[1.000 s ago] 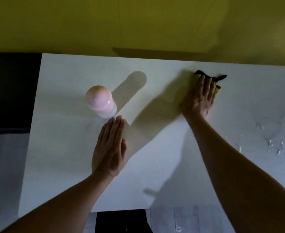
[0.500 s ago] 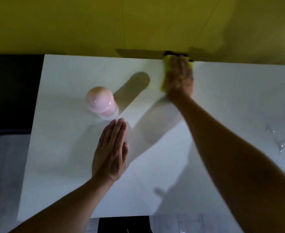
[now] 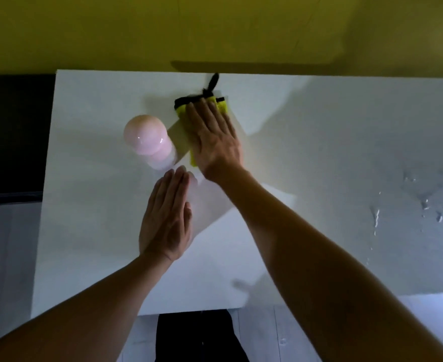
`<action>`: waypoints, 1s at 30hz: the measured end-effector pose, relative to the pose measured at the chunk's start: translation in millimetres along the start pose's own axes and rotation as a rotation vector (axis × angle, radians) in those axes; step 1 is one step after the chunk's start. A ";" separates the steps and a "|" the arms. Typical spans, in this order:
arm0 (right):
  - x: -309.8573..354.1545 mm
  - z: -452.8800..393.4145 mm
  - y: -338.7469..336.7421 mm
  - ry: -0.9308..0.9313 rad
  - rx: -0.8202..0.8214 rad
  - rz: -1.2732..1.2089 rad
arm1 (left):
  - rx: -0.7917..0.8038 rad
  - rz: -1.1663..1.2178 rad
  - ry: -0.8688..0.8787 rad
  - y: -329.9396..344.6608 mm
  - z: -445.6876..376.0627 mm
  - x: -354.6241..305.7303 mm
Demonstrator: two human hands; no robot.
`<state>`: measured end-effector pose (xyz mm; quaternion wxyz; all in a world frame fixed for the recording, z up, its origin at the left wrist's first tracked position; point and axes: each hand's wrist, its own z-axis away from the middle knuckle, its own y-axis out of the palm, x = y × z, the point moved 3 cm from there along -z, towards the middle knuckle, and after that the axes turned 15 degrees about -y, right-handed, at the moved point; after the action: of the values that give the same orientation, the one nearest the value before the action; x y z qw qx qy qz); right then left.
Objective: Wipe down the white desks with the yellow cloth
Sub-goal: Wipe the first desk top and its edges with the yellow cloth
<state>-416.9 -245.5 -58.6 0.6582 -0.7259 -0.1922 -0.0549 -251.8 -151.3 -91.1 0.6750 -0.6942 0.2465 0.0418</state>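
Observation:
The white desk (image 3: 319, 158) fills most of the view and butts against a yellow wall. A yellow cloth (image 3: 182, 109) with a black edge and a black loop lies on the desk's far middle. My right hand (image 3: 215, 139) presses flat on the cloth with straight fingers and covers most of it. My left hand (image 3: 166, 218) rests flat on the bare desk nearer to me, fingers straight and together, just below the cloth.
A pink bottle with a round cap (image 3: 147, 137) stands on the desk just left of the cloth. Water drops and wet streaks (image 3: 440, 210) sit on the desk's right side. Dark furniture (image 3: 11, 137) lies beyond the left edge.
My right hand has slid the cloth from the right, up to the desk's back edge, then left and toward me, beside the pink bottle. My left hand has stayed put.

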 end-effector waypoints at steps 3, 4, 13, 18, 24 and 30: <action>-62.0 33.5 -24.1 0.175 -0.085 0.079 | -0.003 -0.002 -0.001 0.1 0.0 0.9; -89.8 53.8 -35.0 0.263 -0.119 0.104 | -0.009 -0.002 -0.002 0.1 0.2 1.2; -61.3 101.9 -30.8 0.387 -0.261 0.067 | -0.064 0.000 -0.016 0.0 1.5 -0.3; 54.8 105.2 13.7 0.098 -0.152 -0.052 | -0.116 -0.017 0.001 4.5 3.1 3.5; -39.2 171.7 -16.9 0.268 -0.220 0.060 | -0.056 0.042 0.024 2.7 1.5 5.6; -88.4 210.6 -46.9 0.574 -0.273 0.077 | -0.108 0.034 0.003 5.7 1.6 5.1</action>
<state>-551.2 -55.4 -71.1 0.5834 -0.7692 0.0379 -0.2578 -249.2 -151.0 -98.5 0.6354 -0.7253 0.2565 0.0656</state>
